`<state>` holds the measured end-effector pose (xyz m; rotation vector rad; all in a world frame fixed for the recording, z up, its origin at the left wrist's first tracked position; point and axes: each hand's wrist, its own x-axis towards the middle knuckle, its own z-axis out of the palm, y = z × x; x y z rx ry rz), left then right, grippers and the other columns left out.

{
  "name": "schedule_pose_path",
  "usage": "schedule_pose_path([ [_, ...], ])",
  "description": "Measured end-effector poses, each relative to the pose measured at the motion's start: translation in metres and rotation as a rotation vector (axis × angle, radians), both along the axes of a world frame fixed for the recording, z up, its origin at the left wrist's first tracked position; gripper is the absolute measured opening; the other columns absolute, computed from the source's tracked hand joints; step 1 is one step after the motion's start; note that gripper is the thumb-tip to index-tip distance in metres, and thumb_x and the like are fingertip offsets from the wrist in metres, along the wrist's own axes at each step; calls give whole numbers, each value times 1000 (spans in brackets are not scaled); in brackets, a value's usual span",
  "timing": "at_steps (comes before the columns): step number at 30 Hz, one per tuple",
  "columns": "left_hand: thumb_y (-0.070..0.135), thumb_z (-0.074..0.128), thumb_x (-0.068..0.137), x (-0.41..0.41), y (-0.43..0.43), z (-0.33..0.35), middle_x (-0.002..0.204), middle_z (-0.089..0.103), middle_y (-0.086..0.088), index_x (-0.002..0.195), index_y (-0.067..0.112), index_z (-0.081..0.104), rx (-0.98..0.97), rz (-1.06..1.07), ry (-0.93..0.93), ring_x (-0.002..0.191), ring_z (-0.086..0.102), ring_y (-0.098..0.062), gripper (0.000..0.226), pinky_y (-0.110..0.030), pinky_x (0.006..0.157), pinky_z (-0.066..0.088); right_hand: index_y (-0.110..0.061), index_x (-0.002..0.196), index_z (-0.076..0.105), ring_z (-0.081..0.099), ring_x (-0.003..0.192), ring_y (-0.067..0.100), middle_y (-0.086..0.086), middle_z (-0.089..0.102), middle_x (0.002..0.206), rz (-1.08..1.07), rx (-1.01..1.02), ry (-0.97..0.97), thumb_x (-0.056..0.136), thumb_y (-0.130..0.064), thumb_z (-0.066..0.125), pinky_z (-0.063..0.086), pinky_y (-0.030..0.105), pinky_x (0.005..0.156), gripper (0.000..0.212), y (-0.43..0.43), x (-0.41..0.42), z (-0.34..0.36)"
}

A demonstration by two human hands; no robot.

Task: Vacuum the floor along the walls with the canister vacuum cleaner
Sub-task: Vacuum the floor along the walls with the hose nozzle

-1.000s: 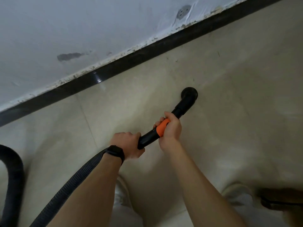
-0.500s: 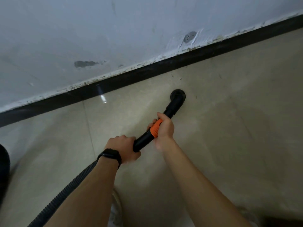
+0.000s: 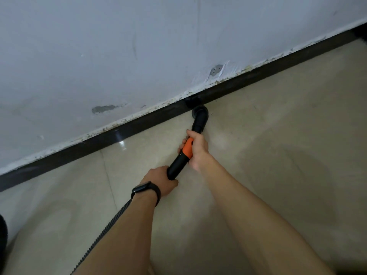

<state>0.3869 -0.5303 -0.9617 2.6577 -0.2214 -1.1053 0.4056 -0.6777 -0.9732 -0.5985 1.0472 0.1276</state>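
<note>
Beige tiled floor (image 3: 278, 155) below scuffed wall (image 3: 99, 56). Black nozzle (image 3: 200, 114) at twelve o'clock of right hand (image 3: 198, 149), just beside baseboard (image 3: 139, 124), perhaps touching. Fingers of right hand and left hand (image 3: 158, 179) curled round wand (image 3: 176, 165). Could scrape baseboard if shoved harder.

Hose (image 3: 108, 228) largely hidden, seemingly edge-cropped.

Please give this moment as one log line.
left hand grips wand | right hand grips orange collar | nozzle beside baseboard
</note>
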Motion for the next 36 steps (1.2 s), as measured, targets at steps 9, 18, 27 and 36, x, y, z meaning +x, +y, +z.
schedule_pose_path([
  [9,38,69,79,7,41,4,79,63,3,94,37,56,22,93,-55,72,61,-16,19,-30,68,55,-11,84,51,49,48,17,2,50,60,74,12,-2,97,-19,62,47,29,51,19,37,13,4],
  [18,41,68,79,-16,98,12,76,64,2,85,35,56,110,158,-73,68,63,-17,15,-33,68,57,-9,93,53,52,53,16,3,51,66,259,58,-42,100,-21,61,50,33,58,16,96,3,7],
  [27,42,64,76,-38,78,15,74,62,6,76,33,54,155,-121,-48,67,62,-16,14,-28,65,53,-8,107,58,53,49,17,3,56,62,-62,-12,63,97,-20,66,50,30,54,17,83,-54,-1],
  [36,44,57,78,-76,43,-4,79,62,10,96,37,59,177,-551,-14,74,62,-15,19,-29,70,53,-9,105,56,50,46,18,3,52,60,-467,-80,211,100,-16,63,48,34,55,11,63,-149,-10],
])
